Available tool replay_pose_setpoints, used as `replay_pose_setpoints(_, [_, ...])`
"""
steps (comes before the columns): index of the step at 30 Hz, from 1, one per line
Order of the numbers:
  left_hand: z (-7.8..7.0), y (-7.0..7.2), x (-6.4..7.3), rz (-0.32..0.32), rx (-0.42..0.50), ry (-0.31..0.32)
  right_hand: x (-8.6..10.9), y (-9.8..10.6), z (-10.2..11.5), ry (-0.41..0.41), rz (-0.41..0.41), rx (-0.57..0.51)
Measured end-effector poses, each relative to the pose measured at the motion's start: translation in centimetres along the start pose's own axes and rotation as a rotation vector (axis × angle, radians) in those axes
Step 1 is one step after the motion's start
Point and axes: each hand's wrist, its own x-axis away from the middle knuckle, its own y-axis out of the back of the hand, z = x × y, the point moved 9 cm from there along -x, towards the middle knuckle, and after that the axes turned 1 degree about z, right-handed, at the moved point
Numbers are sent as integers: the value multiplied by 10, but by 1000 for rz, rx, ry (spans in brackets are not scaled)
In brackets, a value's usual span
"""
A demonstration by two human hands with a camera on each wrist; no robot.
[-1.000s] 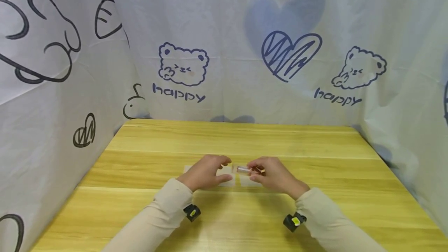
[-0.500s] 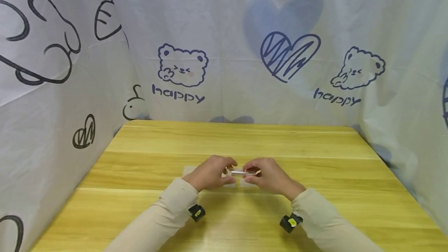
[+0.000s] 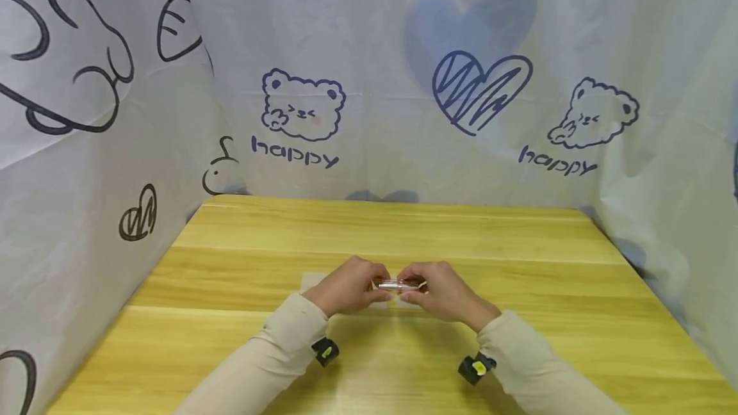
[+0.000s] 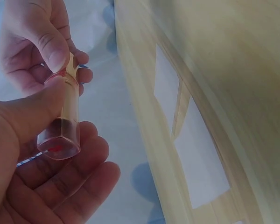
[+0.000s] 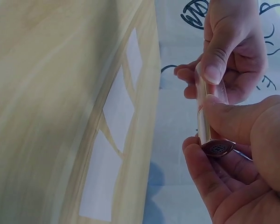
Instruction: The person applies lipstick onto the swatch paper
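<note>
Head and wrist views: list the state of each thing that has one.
Small tube: held above the table; whether closed, unclear
Left hand: grips the tube's clear end
Right hand: grips the tube's other end
White pieces: flat on the table, gaps between
Curtain: hanging, creased

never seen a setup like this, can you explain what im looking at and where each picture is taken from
There is no machine here: a person works bare-handed. The wide view comes from a camera on the head, looking forward and down. The other two come from cameras on the left and right wrists, each watching that hand's work. The black box near each wrist is probably one of them. On the wooden table lie flat white pieces; the right wrist view shows three. The left hand and right hand both grip one small, partly clear tube. Behind hangs a patterned sheet.
</note>
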Motion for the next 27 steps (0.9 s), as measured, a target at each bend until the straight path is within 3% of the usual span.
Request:
replay_pose_setpoints(11, [2,-1,6,-6,22,14,1,-4,-3,22,-18,-36])
replay_pose_setpoints(19, [14,5,15,-5,-32,114,10,4,-22,-86,-26,-24])
replay_pose_setpoints(27, [23,5,23,-9,-53,142,13,12,-22,-78,-50,0])
